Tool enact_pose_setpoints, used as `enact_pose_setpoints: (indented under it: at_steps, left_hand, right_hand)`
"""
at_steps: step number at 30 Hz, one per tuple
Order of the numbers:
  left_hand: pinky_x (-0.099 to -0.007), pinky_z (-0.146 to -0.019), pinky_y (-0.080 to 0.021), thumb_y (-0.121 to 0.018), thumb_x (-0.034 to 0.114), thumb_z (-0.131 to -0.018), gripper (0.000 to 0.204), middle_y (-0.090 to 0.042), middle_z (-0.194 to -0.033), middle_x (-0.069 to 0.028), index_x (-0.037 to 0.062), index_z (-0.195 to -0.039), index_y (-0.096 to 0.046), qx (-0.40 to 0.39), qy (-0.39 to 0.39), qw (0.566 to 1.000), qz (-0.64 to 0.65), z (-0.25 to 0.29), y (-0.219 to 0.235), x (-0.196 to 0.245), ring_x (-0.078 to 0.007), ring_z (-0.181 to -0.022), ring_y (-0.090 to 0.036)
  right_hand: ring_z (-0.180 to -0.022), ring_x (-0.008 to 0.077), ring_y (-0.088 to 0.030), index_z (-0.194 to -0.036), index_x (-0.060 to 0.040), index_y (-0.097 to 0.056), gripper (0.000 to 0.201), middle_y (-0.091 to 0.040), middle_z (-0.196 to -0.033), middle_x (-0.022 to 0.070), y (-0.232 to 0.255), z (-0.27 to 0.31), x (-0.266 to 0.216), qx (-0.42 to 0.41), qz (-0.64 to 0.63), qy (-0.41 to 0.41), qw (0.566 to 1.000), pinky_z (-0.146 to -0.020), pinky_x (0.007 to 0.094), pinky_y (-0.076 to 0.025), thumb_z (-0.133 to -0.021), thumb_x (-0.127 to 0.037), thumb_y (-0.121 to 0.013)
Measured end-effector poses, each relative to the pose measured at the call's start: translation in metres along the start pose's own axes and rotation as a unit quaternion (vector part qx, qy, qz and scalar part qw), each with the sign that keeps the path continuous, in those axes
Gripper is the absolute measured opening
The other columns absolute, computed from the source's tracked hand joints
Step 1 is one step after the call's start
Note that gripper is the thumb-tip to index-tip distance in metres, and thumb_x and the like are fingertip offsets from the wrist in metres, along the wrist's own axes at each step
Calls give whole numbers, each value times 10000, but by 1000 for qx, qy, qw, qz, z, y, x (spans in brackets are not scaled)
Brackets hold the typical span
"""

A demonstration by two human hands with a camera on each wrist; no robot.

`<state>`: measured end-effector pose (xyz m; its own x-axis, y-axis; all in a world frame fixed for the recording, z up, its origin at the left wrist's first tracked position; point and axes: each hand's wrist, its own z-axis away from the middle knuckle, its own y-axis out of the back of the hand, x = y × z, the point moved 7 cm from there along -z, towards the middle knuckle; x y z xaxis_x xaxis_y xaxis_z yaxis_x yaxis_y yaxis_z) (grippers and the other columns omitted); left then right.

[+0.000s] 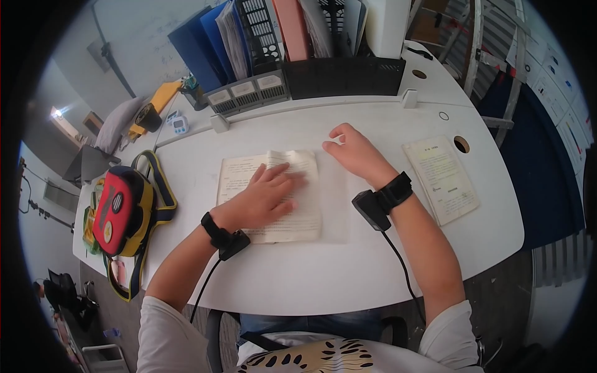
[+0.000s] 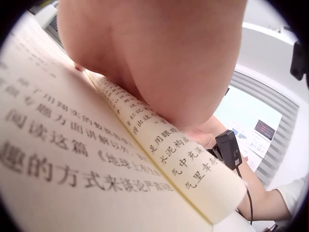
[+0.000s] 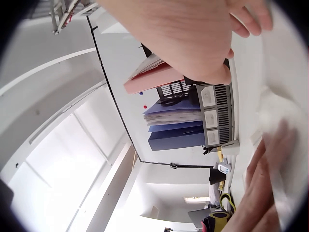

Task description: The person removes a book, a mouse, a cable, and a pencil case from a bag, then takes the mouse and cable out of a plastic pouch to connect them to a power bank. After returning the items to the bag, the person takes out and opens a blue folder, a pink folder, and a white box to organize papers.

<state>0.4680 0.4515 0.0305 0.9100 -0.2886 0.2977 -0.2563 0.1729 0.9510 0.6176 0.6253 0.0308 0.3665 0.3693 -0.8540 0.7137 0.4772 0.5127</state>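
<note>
An open book point(image 1: 239, 180) with yellowed printed pages lies on the white desk in front of the person. My left hand point(image 1: 270, 189) rests on its right page with fingers spread and slightly blurred. Seen from the left wrist, the page point(image 2: 212, 188) bulges up in a curve by the fold under the palm. Right of the book, over the desk, my right hand point(image 1: 356, 152) has its fingers loosely bent and holds nothing. A clear, see-through sheet point(image 1: 336, 214) shows along the book's right side.
A second, worn booklet point(image 1: 441, 177) lies at the right, near a round desk hole point(image 1: 461, 144). At the left sits a red and yellow bag point(image 1: 118, 211) with straps. Folders point(image 1: 199, 53) and a black rack point(image 1: 345, 78) line the back, by a small white timer point(image 1: 180, 124).
</note>
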Motion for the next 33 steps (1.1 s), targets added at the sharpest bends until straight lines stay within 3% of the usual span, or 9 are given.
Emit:
enact_pose_setpoints:
  at_steps: [4, 6, 10, 12, 19, 21, 25, 27, 33]
  left_hand:
    - [-597, -1301, -154, -527, 352, -1094, 552, -427, -1636, -146, 150, -1602, -454, -13, -1, 1000, -24, 1, -1, 2, -386, -1601, -232]
    - [-608, -1312, -111, -505, 359, -1105, 558, -391, -1677, -89, 160, -1621, -430, 0, -9, 1000, -19, 0, -1, -1, -379, -1610, -210]
    - [-633, -1303, -111, -507, 353, -1117, 569, -461, -1597, -102, 184, -1648, -392, -7, -33, 999, -21, -1, -2, -2, -382, -1603, -232]
    - [-624, -1317, -67, -522, 335, -1098, 592, -350, -1700, -60, 174, -1651, -381, -52, 13, 999, -4, 0, -2, 0, -376, -1612, -205]
    - [-625, -1318, -42, -519, 308, -1097, 601, -344, -1709, -45, 184, -1658, -342, -25, 14, 997, 74, 3, -1, -3, -373, -1617, -197]
    - [-632, -1317, -42, -520, 289, -1093, 589, -339, -1709, -63, 181, -1648, -356, -43, -18, 999, -11, 2, -6, 1, -369, -1621, -190]
    - [-644, -1313, -33, -511, 324, -1103, 556, -331, -1718, -70, 173, -1623, -382, -42, -8, 999, 9, 0, -1, 0, -371, -1631, -164]
    - [-650, -1312, -53, -514, 342, -1106, 512, -352, -1699, -86, 165, -1582, -449, -71, -3, 997, 0, 0, -4, 1, -386, -1625, -170]
    - [-626, -1306, -138, -543, 344, -1096, 493, -399, -1630, -135, 157, -1551, -523, -24, -27, 999, -7, 3, -1, 4, -410, -1580, -236]
  right_hand:
    - [-1180, 442, -634, -1276, 17, -605, 454, -682, -1247, 288, 6, 1, 2, 34, 91, 0, 995, -1012, 495, -526, -992, -329, -681]
    - [-1223, 456, -594, -1292, 14, -606, 435, -684, -1262, 257, -1, 3, 0, -35, 206, 5, 978, -1033, 510, -512, -1003, -304, -673]
    - [-1228, 444, -584, -1296, 9, -609, 414, -681, -1284, 228, -8, 3, 2, -37, 216, 54, 974, -1044, 506, -502, -1011, -285, -668]
    - [-1211, 418, -601, -1284, 10, -613, 385, -685, -1251, 252, -9, 3, 0, -41, 202, 53, 977, -1056, 484, -492, -1016, -263, -657]
    - [-1136, 409, -636, -1301, 3, -581, 428, -660, -1230, 269, -6, -3, 7, -23, 119, 47, 992, -995, 464, -526, -1013, -302, -666]
    - [-1022, 374, -689, -1294, 16, -548, 452, -673, -1162, 281, 1, -7, 13, 20, 73, 25, 997, -917, 438, -553, -1005, -309, -671]
    - [-950, 332, -718, -1293, 28, -531, 463, -696, -1114, 254, 2, -8, 17, -22, 15, -28, 999, -859, 422, -568, -1001, -304, -668]
    - [-927, 305, -734, -1302, 30, -534, 469, -714, -1096, 237, -1, -4, 19, -74, -47, -88, 992, -848, 408, -575, -1002, -306, -666]
    - [-941, 280, -726, -1311, 23, -536, 485, -707, -1106, 221, -5, -10, 27, -57, -32, -67, 996, -824, 393, -582, -999, -322, -672]
